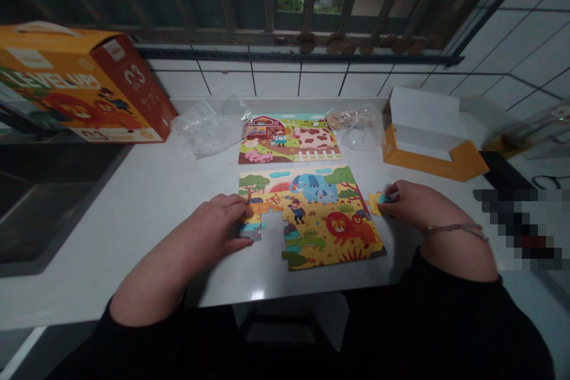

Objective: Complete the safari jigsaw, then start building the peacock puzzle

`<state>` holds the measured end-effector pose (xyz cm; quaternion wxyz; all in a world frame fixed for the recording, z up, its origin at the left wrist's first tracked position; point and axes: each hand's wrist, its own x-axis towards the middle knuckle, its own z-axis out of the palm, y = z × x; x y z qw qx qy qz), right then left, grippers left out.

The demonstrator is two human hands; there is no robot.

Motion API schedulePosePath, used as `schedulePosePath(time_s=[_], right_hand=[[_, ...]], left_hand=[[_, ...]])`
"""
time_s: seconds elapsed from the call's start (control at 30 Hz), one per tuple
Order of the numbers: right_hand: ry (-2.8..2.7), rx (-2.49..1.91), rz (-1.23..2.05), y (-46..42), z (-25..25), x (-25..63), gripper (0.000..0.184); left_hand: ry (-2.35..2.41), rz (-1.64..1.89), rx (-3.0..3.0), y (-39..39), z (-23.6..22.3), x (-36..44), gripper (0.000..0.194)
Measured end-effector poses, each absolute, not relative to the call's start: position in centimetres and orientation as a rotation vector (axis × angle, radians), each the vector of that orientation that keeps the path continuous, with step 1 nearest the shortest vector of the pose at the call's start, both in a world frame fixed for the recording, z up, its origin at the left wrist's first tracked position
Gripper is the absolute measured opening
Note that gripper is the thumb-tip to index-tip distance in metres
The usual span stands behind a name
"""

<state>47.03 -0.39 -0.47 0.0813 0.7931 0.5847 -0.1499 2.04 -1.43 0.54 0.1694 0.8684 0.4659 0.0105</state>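
My right hand (403, 205) pinches a yellow and blue puzzle piece (376, 202) just off the right side of a safari jigsaw puzzle (318, 208). The jigsaw shows elephants, lions, a crocodile and a figure in a hat; a gap runs through its lower left part. At its left edge lies my left hand (225, 222), thumb and fingers apart, touching the pieces with the leopard and water (253, 222). Behind the safari jigsaw lies a farm jigsaw puzzle (289, 139) with a barn, a cow and a pig.
An orange box (80, 86) stands at the back left beside a crumpled clear plastic bag (209, 127). Another plastic bag (356, 124) with pieces inside lies behind. An opened orange and white box (427, 136) sits back right. A dark sink (48, 202) borders the white counter (133, 208).
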Motion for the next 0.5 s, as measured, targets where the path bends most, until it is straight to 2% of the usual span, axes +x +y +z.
schedulePosePath(time_s=[0.1, 0.3, 0.5], right_hand=[[1.756, 2.351, -0.450, -0.65, 0.13, 46.63, 0.025], [1.778, 2.272, -0.390, -0.89, -0.14, 46.23, 0.039], [1.766, 2.266, -0.413, -0.57, -0.44, 46.55, 0.045]], left_hand=[[1.318, 0.017, 2.458, -1.48, 0.65, 1.81, 0.034], [1.252, -0.037, 2.488, -1.22, 0.66, 1.57, 0.031], [1.254, 0.005, 2.499, -1.05, 0.25, 1.31, 0.028]])
